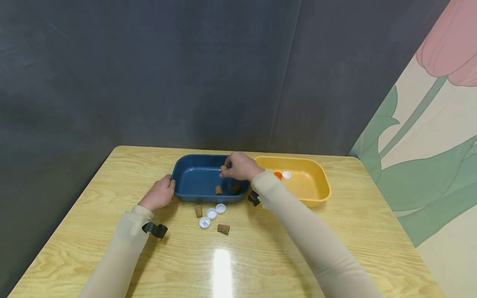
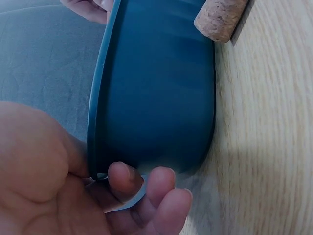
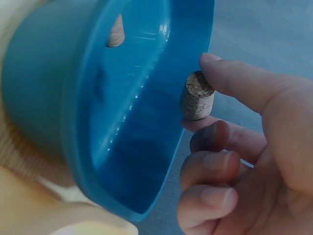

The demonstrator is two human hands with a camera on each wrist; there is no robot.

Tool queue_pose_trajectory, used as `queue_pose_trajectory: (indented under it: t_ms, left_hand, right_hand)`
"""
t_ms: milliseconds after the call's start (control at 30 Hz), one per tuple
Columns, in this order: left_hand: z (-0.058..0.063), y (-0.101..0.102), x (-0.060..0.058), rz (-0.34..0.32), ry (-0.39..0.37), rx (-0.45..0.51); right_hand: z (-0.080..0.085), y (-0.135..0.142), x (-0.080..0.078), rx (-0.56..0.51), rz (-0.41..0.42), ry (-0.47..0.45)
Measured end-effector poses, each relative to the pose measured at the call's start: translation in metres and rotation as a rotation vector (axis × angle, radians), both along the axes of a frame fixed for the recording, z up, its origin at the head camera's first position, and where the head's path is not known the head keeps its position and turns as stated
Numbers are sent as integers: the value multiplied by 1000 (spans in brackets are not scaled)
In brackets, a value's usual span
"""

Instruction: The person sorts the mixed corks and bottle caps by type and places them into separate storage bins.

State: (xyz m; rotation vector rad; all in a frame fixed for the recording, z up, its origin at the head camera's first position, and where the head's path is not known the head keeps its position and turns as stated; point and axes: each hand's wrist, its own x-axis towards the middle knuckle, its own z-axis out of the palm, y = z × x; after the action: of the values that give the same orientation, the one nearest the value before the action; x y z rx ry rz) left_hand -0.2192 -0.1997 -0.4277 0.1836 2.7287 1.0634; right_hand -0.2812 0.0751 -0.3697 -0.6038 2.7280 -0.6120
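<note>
A blue plastic bin (image 1: 208, 199) stands near the back of the table. My left hand (image 1: 160, 193) grips its left end, thumb and fingers curled about the rim, as the left wrist view shows. Over the bin's right part, my right hand (image 1: 241, 166) pinches a cork (image 3: 198, 98) between thumb and fingertip, the other fingers curled beneath. Inside the bin lie a cork (image 1: 218, 190) and a second, shaded cork (image 1: 236, 189). On the table in front are one cork (image 1: 198, 211) near the bin and another cork (image 1: 223, 229) closer to me.
Three white bottle caps (image 1: 211, 213) lie in a slanting row before the blue bin. To its right stands a yellow bin (image 1: 321, 186) holding an orange cap (image 1: 278, 175) and a white cap (image 1: 286, 175); my right forearm crosses its left part. A dark curtain (image 1: 208, 82) hangs behind the table.
</note>
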Motion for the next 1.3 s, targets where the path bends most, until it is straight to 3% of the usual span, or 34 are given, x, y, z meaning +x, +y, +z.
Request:
queue_pose_trajectory:
  t_ms: [433, 700, 933, 1300]
  left_hand:
    - [-1, -1, 4, 9, -12, 2]
    - [5, -3, 2, 10, 2, -13]
    - [8, -1, -3, -2, 15, -23]
    - [5, -1, 2, 3, 5, -29]
  right_hand:
    - [-7, -7, 3, 83, -12, -8]
    - [-2, -8, 1, 64, 6, -13]
    - [1, -4, 0, 103, -49, 24]
    - [-6, -5, 9, 74, -15, 34]
